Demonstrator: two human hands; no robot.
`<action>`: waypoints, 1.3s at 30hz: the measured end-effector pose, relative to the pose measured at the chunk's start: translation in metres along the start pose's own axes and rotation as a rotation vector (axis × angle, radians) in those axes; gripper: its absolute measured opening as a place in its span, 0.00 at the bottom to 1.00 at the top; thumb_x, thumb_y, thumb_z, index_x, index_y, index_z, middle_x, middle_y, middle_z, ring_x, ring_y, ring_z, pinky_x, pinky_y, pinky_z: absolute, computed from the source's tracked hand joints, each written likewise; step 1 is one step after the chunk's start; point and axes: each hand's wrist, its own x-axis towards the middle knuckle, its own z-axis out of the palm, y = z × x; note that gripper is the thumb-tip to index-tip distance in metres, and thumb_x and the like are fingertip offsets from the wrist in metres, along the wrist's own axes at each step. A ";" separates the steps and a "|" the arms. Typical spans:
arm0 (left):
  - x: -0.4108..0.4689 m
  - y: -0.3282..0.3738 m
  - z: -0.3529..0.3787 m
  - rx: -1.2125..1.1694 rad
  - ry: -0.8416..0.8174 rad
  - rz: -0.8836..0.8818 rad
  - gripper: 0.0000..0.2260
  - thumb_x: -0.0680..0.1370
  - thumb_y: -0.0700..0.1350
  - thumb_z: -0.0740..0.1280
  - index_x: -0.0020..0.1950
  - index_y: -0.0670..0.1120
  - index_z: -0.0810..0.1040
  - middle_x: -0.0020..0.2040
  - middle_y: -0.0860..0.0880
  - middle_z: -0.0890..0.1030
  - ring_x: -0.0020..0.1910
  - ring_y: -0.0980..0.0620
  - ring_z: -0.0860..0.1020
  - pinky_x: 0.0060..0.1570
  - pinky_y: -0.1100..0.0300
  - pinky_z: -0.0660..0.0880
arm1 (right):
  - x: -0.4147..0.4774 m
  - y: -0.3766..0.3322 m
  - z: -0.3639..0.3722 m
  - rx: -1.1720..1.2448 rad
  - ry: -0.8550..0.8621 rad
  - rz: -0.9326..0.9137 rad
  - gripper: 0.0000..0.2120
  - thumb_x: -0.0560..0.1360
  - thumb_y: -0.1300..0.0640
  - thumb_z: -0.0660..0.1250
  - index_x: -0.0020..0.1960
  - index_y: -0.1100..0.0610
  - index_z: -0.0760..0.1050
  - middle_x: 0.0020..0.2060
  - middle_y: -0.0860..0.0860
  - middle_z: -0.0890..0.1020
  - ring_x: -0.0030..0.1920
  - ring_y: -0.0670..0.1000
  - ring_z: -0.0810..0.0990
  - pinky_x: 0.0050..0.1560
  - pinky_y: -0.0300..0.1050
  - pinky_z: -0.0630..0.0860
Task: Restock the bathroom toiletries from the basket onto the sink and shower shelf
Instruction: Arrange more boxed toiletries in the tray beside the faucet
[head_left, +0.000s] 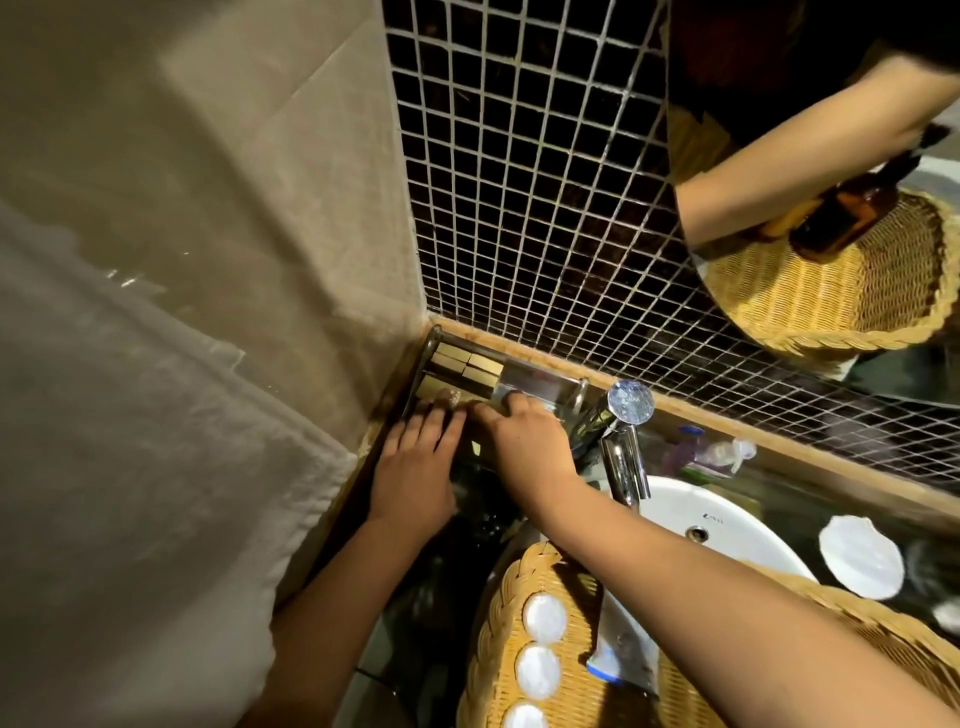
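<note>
A metal tray (524, 375) sits in the back left corner of the counter with several small tan boxes (467, 364) lined up in it. My left hand (415, 467) rests flat at the tray's near edge, fingers on a small box (447, 397). My right hand (524, 441) is beside it, fingers curled over a tan box (480, 448) at the tray's front. The wicker basket (498, 623) stands at the bottom, partly over the sink, holding three white round lids (543, 618) and a white tube (618, 649).
A chrome faucet (623, 436) stands right of my hands over the white sink (727, 525). A white shell dish (860, 556) and small bottles (717, 452) lie on the dark counter. The mirror (831, 260) at top right reflects the basket and an arm.
</note>
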 end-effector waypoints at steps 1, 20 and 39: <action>0.000 0.001 0.001 0.001 0.002 -0.004 0.39 0.77 0.49 0.67 0.81 0.51 0.47 0.80 0.46 0.56 0.78 0.46 0.56 0.78 0.49 0.51 | -0.001 0.000 0.001 0.007 0.011 -0.007 0.28 0.80 0.59 0.63 0.78 0.48 0.61 0.68 0.61 0.70 0.67 0.61 0.71 0.64 0.52 0.72; 0.002 0.004 0.003 0.009 -0.033 -0.036 0.39 0.77 0.49 0.66 0.81 0.51 0.46 0.80 0.46 0.55 0.79 0.45 0.54 0.78 0.49 0.50 | -0.001 0.005 0.002 0.092 -0.017 -0.032 0.27 0.79 0.62 0.64 0.76 0.49 0.62 0.66 0.60 0.71 0.66 0.62 0.71 0.63 0.55 0.73; 0.013 0.000 0.007 0.084 -0.136 -0.005 0.39 0.78 0.51 0.66 0.81 0.53 0.46 0.82 0.47 0.51 0.80 0.45 0.48 0.77 0.45 0.47 | -0.011 -0.002 -0.003 0.072 -0.438 0.060 0.36 0.83 0.48 0.56 0.81 0.59 0.40 0.81 0.56 0.46 0.80 0.55 0.46 0.77 0.51 0.51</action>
